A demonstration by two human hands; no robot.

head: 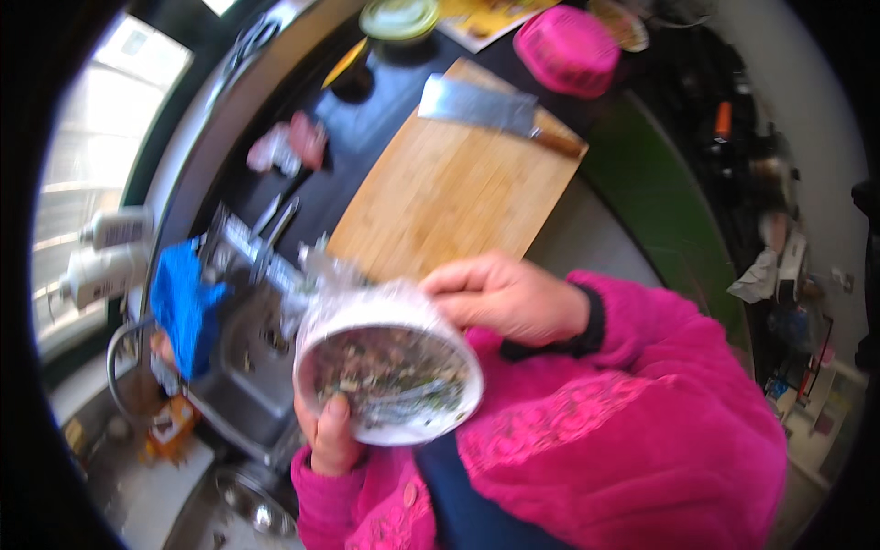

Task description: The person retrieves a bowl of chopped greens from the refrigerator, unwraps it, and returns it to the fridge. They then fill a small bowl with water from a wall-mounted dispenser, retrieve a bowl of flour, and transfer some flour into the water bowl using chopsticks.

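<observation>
A white bowl (412, 434) of mixed chopped food, tilted towards me, is in my left hand (335, 433), whose thumb lies over the rim. Clear plastic film seems to cover the bowl's mouth or side; blur hides how far it reaches. At the bowl's far right edge, my right hand (505, 295) pinches the film or rim with bent fingers. Beyond both hands lies a wooden cutting board (460, 185). A cleaver (478, 104) with a wooden handle rests across its far end.
A steel sink (254, 371) is at the left, with a blue cloth or bag (185, 302) beside the faucet. Crumpled plastic (289, 144) lies on the dark counter (375, 120). Farther back are a pink basket (567, 51) and a lidded green container (399, 18).
</observation>
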